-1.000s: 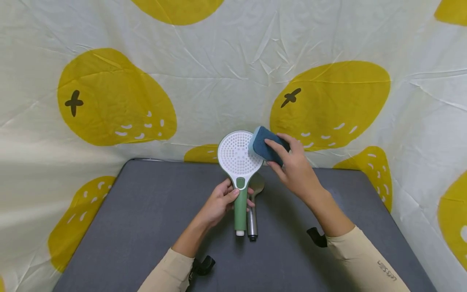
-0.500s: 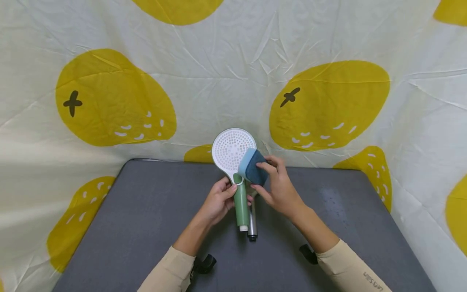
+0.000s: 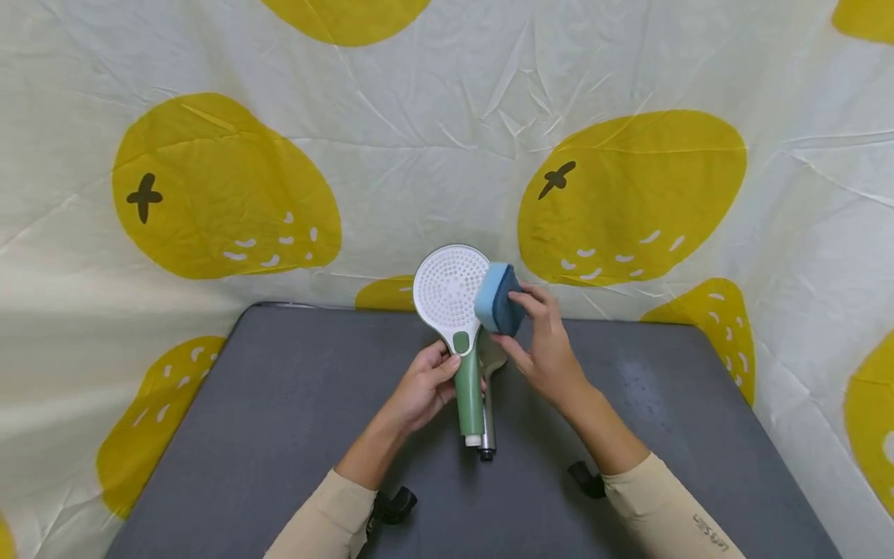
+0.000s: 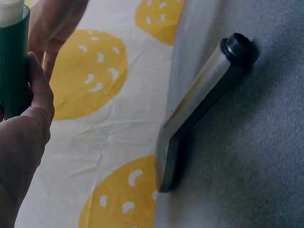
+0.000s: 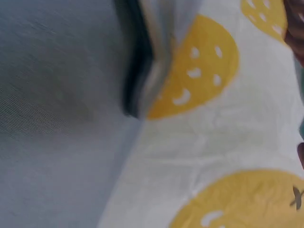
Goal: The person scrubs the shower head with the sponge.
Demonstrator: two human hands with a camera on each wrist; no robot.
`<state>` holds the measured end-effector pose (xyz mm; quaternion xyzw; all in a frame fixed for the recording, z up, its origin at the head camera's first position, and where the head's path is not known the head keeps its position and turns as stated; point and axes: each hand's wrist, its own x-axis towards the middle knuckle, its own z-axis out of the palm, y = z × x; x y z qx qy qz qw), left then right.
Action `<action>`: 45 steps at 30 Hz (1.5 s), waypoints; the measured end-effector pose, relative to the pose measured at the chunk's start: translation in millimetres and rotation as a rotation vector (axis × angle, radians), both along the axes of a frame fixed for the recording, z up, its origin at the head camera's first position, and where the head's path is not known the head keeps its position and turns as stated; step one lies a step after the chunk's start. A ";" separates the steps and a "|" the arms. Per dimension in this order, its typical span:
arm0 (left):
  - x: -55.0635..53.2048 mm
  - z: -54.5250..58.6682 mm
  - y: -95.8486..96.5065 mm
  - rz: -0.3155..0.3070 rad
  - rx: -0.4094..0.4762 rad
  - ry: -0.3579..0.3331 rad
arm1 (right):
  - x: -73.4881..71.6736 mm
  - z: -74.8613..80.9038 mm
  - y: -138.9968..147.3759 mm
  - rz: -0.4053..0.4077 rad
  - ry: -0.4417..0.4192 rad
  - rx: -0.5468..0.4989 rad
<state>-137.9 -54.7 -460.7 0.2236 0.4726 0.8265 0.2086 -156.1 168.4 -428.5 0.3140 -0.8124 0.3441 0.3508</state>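
My left hand (image 3: 422,388) grips the green handle of a handheld shower head (image 3: 450,287), thumb just below its green button, the round white nozzle face toward me. In the left wrist view the green handle (image 4: 14,71) shows at the left edge. My right hand (image 3: 548,353) pinches a two-tone blue sponge (image 3: 499,299), its light side toward the nozzle face. The sponge overlaps the face's right rim; whether it touches is hard to tell. Below lies a silver shower head (image 3: 488,419), partly hidden by the green one; its threaded end is plain in the left wrist view.
A dark grey table (image 3: 314,435) extends around the hands, with a faint wet-looking patch (image 3: 642,396) on its right. Behind it hangs a pale cloth (image 3: 419,155) with yellow fruit shapes. Black straps (image 3: 394,506) show by both forearms.
The sponge went down the face's right side toward the button, then came back up to the right rim. The green shower head shifted left, then right, and its handle now tilts slightly.
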 end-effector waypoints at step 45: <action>-10.6 -0.6 -31.6 -0.021 -0.224 0.350 | 16.1 41.6 17.0 0.235 -0.226 -0.066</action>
